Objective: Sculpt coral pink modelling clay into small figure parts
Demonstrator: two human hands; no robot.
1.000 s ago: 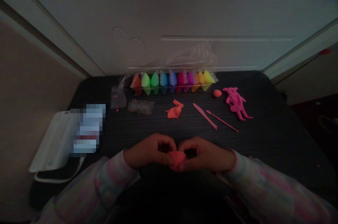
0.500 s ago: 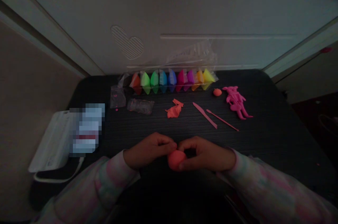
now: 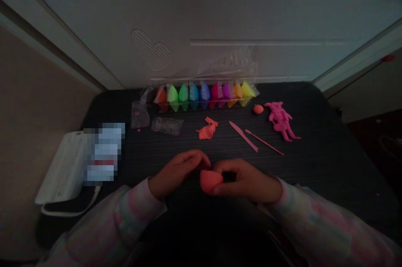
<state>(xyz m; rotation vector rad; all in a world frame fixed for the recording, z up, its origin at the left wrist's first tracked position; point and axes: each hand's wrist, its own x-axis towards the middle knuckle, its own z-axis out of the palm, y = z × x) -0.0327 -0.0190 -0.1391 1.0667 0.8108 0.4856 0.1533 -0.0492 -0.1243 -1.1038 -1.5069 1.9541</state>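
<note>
A rounded lump of orange-pink modelling clay [image 3: 211,182] is held near the table's front edge. My right hand [image 3: 248,180] pinches it between thumb and fingers from the right. Just behind and left of the lump, my left hand [image 3: 180,170] is open, its fingers stretched and slightly curved. Whether its fingertips touch the clay I cannot tell. Beyond the hands lies a torn, crumpled piece of orange clay [image 3: 207,129]. To its right are a pink plastic clay knife [image 3: 243,136] and a thin pink modelling stick [image 3: 264,142].
Several coloured clay packets [image 3: 204,96] stand in a row at the back. A small orange ball [image 3: 258,109] sits beside a pink clay figure [image 3: 280,120]. Clear wrappers [image 3: 167,126] lie left of centre. A white device [image 3: 63,166] with a cable and a blurred screen [image 3: 105,154] occupy the left.
My left hand has lifted off the clay, its fingers straightening. The lump has risen slightly in my right hand and shows a flatter top. The things on the table have stayed put.
</note>
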